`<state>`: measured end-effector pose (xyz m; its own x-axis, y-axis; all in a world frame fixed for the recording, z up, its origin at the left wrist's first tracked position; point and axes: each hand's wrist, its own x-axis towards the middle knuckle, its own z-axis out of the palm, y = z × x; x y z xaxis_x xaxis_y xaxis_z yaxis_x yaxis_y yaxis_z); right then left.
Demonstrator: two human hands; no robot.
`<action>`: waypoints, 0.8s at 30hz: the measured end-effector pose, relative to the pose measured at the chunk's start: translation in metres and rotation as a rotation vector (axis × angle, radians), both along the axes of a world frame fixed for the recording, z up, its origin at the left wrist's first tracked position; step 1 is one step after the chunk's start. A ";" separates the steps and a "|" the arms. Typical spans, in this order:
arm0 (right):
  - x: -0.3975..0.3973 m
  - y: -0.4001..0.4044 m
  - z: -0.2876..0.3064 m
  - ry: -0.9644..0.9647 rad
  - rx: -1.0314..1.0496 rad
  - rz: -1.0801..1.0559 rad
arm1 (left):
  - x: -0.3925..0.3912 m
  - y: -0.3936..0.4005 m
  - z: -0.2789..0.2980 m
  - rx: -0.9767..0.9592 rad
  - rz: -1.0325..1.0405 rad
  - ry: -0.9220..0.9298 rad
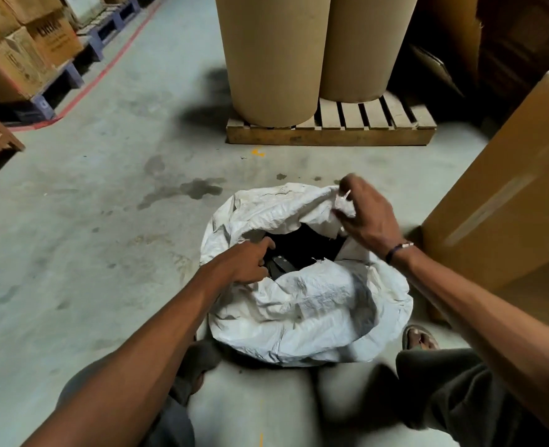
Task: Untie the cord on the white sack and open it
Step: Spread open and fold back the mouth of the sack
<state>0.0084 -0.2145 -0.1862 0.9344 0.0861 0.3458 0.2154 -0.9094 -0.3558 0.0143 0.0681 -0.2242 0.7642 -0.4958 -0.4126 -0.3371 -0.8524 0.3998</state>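
From the head view, the crumpled white woven-plastic sack stands on the grey concrete floor, its mouth open on dark contents. The right hand pinches the far rim in curled fingers; the left hand grips the near-left rim.

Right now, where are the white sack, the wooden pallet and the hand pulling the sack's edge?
white sack [315, 304], head view, crumpled near side.
wooden pallet [331, 136], head view, front board.
right hand [368, 214], head view, back of hand gripping sack's rim.
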 end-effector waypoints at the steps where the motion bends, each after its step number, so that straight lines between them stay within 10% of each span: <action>1: -0.010 0.005 -0.005 0.060 -0.027 0.057 | 0.004 0.001 -0.002 -0.023 0.003 0.028; 7: -0.029 0.009 -0.034 0.424 -0.168 0.088 | 0.024 0.009 -0.022 0.014 0.094 -0.030; 20: 0.025 -0.038 -0.013 0.556 -0.381 0.142 | 0.139 -0.008 0.048 0.375 -0.037 -0.052; 24: 0.029 -0.026 -0.016 0.533 -0.237 0.264 | 0.117 -0.013 0.034 0.051 -0.010 -0.199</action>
<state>0.0377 -0.2402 -0.2027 0.9099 0.3538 -0.2167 0.2919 -0.9170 -0.2717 0.1308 0.0551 -0.1897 0.8284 -0.4858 -0.2788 -0.4134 -0.8661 0.2810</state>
